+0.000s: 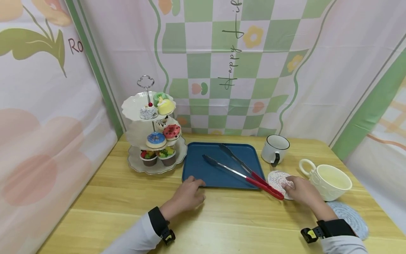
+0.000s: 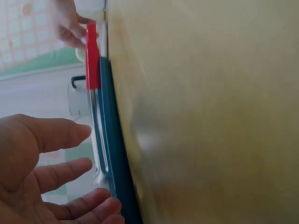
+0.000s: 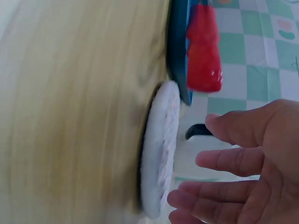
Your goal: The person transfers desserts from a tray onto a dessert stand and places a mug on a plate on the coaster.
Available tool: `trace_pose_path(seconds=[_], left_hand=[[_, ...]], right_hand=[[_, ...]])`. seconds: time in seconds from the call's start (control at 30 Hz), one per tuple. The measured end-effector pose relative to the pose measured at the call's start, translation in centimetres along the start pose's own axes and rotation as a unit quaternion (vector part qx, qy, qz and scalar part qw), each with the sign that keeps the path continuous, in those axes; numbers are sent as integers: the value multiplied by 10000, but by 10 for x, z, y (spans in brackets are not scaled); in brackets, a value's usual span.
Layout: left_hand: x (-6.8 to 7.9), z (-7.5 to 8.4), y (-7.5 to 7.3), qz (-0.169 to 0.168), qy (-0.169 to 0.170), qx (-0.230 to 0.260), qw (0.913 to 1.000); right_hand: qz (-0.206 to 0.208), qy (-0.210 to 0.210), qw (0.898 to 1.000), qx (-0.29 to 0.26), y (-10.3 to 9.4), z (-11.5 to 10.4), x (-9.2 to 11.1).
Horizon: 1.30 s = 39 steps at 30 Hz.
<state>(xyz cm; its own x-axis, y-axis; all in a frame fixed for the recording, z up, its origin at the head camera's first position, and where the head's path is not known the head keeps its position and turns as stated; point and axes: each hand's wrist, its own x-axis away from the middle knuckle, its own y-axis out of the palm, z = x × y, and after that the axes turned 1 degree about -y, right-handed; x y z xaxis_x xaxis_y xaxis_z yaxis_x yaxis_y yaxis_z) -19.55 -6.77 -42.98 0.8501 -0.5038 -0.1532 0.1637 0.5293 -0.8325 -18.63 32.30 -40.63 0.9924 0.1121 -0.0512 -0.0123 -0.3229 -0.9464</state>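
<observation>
My left hand (image 1: pixel 187 195) is at the front left edge of a blue tray (image 1: pixel 195 173). In the left wrist view its fingers are spread and loosely bent, with nothing between them. Across the tray lie metal tongs with red handles (image 1: pixel 264 187), their handle ends jutting past the front right corner. My right hand (image 1: pixel 302 192) hovers at a round white speckled coaster (image 1: pixel 277 179), close to the handle ends. The right wrist view has its fingers apart beside the coaster (image 3: pixel 161 154), holding nothing; whether a fingertip touches it I cannot tell.
At the left a three-tiered stand (image 1: pixel 132 107) bears cakes, doughnuts and fruit cups. A white mug (image 1: pixel 273 150) with a black handle stands behind the coaster. Right of my right hand are a cream cup (image 1: pixel 331 185) and a grey-blue round mat (image 1: pixel 350 217), near the table's right edge.
</observation>
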Motion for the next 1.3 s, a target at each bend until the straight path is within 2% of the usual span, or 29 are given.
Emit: trace_pose_path(seconds=[0.17,0.3,0.5,0.67,0.93,1.3], left_hand=[[4,7,5,-168,272,-139,9994],[6,12,8,-437,329,-202,9983],[8,19,8,-641,419,-181,9969],[10,22,11,-858,475,-198,9950],[11,24,12,-932,558,-249,9938],[12,32,6,-1156,810,-468,9889]], right_hand=[[49,-13,10000,55,0,8,1],[-55,98,9999,58,-1,13,0],[-360,347,9987,66,0,18,-3],[-372,431,9983,-74,3,21,-2],[-292,913,9950,-296,0,21,-3],[-295,1116,9904,-756,-7,21,0]])
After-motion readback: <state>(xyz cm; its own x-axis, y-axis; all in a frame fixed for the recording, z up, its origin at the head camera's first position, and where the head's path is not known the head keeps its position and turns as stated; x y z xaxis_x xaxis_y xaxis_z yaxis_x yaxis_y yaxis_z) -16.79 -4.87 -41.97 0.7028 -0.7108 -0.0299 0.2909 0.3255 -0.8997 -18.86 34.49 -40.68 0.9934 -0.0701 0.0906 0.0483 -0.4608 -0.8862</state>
